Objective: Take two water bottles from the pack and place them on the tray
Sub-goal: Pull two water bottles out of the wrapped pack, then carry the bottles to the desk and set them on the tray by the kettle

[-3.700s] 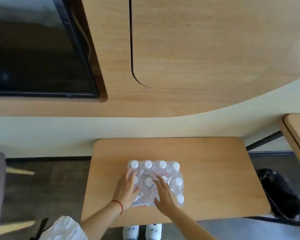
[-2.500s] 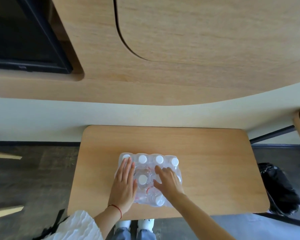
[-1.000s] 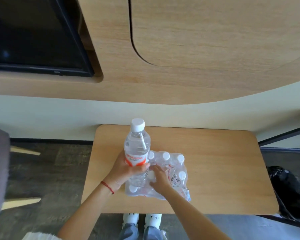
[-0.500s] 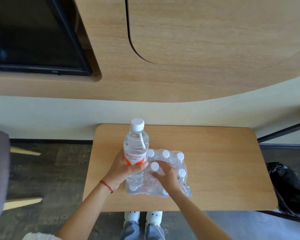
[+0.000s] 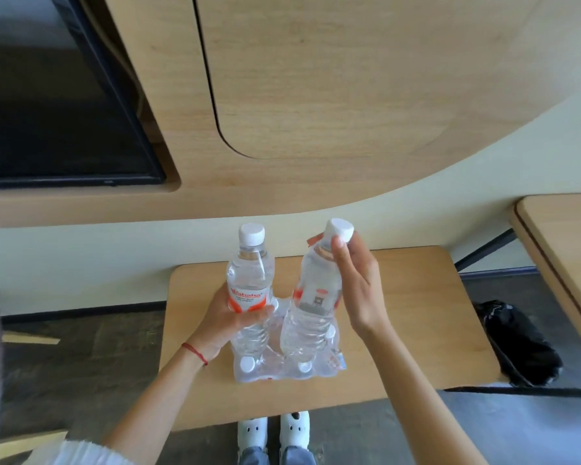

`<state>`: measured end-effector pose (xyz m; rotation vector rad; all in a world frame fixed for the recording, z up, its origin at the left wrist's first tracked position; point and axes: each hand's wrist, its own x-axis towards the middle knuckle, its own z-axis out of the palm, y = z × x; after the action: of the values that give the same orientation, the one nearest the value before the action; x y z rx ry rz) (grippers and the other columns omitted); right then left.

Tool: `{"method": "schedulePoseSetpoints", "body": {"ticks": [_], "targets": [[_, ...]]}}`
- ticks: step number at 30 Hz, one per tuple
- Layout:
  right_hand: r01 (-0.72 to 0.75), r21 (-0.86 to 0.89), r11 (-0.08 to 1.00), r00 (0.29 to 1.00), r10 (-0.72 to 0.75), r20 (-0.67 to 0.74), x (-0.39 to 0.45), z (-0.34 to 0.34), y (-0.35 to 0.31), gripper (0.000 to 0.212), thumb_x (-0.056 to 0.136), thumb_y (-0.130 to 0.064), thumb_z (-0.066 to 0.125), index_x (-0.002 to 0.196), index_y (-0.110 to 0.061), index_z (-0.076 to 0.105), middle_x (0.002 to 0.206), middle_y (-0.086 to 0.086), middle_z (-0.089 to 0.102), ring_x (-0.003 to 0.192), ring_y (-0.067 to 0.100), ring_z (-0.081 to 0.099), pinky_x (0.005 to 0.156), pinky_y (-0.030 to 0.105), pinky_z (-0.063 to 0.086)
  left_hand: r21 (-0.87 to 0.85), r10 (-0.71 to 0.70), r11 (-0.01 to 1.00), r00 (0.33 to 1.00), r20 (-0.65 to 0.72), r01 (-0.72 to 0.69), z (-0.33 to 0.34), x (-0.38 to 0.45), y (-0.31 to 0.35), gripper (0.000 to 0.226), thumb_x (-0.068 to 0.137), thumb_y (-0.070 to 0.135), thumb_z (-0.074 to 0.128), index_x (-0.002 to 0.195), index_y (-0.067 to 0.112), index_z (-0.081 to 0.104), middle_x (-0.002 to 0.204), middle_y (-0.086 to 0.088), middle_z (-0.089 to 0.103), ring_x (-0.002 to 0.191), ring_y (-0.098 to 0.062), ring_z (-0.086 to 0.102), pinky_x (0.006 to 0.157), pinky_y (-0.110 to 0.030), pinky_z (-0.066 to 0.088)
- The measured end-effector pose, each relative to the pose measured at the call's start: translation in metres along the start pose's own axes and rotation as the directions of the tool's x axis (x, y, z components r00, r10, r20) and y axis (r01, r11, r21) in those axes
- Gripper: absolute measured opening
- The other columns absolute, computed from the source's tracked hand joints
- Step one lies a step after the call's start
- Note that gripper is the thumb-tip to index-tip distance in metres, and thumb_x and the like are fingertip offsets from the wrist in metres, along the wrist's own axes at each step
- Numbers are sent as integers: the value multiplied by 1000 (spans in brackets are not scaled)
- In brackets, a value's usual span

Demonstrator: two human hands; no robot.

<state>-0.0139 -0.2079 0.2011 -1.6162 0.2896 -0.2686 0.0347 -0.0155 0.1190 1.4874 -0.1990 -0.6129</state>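
My left hand (image 5: 230,317) clenches one clear plastic water bottle (image 5: 249,290); my right hand (image 5: 358,280) holds a second (image 5: 312,297) above the shrink-wrapped pack (image 5: 282,367) on the wooden tabletop (image 5: 399,330). Both are out; no tray is in view.

Even, soft daylight illuminates the scene, casting only faint shadows on the wooden table (image 5: 399,317); wide-angle distortion bends the wall panel (image 5: 316,78) edges, the dark screen (image 5: 47,122) shows dull reflections, and overall detail appears slightly soft.
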Motion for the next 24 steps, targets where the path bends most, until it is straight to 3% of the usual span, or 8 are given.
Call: {"method": "schedulePoseSetpoints", "body": {"ticks": [6,10,14,16,21,24], "targets": [[-40,277,960,967,107,-231,-22,-27,-19,40,97,-35,46,92,4,53,66,-3,63,45,14,62,41,23,51,10,10,1000,994,111,-11,29,5,22,50,51,32,81,96,16,66,77,5,72,76,-10,68,65,-19,57],[-22,231,973,916,112,-386,-49,-64,-27,33,95,-38,48,81,-10,58,70,2,62,49,15,61,44,25,51,47,4,999,977,213,-14,69,8,34,53,51,34,79,99,16,65,84,-1,71,78,-13,67,68,-22,58],[-6,160,987,843,91,-530,-84,-118,-30,36,86,-49,49,86,-14,59,76,1,66,56,13,65,50,28,56,95,-9,995,938,346,-26,132,7,44,36,52,33,76,83,22,64,61,12,69,58,1,62,52,-10,49],[21,141,990,796,69,-601,-105,-153,-31,28,90,-45,50,83,-19,60,74,-2,66,56,15,65,51,28,55,104,-4,994,912,409,-42,170,3,47,31,53,34,75,79,24,62,56,14,67,53,3,60,49,-8,46],[69,173,982,687,79,-722,-157,-260,-36,43,86,-52,53,82,-10,60,70,4,64,53,20,62,49,28,53,147,9,985,868,497,-94,285,-6,49,34,51,35,77,81,24,65,63,14,71,60,1,65,55,-10,50],[85,161,983,625,74,-777,-185,-331,-39,42,86,-54,55,78,-13,59,70,5,62,54,21,60,50,28,52,164,4,980,839,543,-111,363,-10,46,38,50,36,77,86,26,66,69,11,74,67,-3,69,58,-13,54]]}}
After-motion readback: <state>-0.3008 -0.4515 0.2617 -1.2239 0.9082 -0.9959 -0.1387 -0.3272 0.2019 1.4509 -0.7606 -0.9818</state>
